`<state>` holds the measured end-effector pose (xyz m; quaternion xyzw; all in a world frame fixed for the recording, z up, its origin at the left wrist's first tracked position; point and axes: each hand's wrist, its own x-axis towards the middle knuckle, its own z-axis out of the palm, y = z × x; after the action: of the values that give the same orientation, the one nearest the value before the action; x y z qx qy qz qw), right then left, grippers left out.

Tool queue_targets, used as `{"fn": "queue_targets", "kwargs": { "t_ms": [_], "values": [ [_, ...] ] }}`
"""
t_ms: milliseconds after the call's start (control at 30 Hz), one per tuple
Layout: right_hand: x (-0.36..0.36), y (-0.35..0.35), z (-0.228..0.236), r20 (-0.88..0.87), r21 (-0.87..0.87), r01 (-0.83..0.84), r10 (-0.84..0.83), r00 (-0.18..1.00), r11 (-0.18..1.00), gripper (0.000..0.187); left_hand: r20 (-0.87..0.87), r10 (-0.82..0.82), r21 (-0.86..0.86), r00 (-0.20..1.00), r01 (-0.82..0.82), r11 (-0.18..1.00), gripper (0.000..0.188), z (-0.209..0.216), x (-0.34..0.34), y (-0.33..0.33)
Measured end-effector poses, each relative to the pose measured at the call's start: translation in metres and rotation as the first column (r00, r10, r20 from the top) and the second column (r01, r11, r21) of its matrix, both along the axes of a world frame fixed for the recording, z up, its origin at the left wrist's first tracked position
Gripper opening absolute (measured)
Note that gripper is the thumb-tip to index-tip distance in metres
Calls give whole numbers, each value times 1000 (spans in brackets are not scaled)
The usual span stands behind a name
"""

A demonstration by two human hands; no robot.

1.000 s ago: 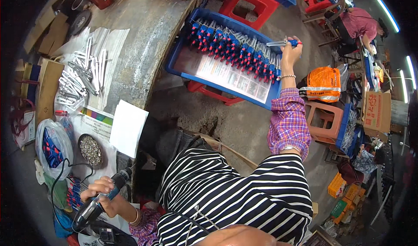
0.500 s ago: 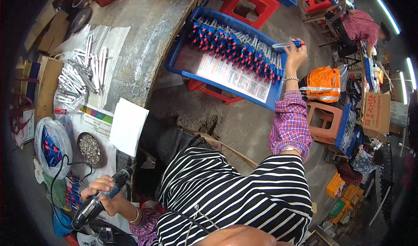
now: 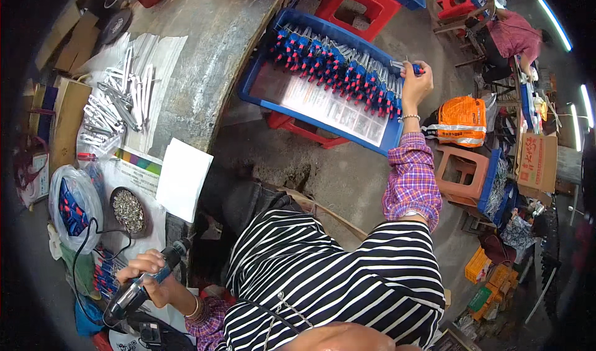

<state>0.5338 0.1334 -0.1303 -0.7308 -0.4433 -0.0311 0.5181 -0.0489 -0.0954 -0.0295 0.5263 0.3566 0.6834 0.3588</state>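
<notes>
My right hand is closed on a small tool with a silver metal end and a blue-and-red handle. It hovers at the right end of a blue plastic tray. Inside the tray, many similar tools lie in a slanting row, red tips toward me. At lower left, my left hand grips a cordless-looking power drill around its handle, the chuck pointing up and right. Whether the drill is running cannot be seen.
The worktable at left holds a pile of silver metal strips, a dish of small metal fasteners, a plastic bag of blue-and-red parts and white paper. A red stool, orange bag and co-worker are beyond.
My right hand has dipped slightly and drawn toward the tray's right end, with the tool still in it and turned a little. My left hand and the drill stay nearly still.
</notes>
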Motion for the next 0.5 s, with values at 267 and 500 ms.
{"fn": "queue_targets", "kwargs": {
  "t_ms": [267,500],
  "values": [
    [-23,-20,-17,294,-139,-52,91,952,989,20,4,19,-9,1000,-19,1000,20,-1,3,-1],
    [-39,-44,-27,354,-308,-154,263,897,939,29,19,65,-34,998,-65,997,27,-6,2,-1]
  ]
}}
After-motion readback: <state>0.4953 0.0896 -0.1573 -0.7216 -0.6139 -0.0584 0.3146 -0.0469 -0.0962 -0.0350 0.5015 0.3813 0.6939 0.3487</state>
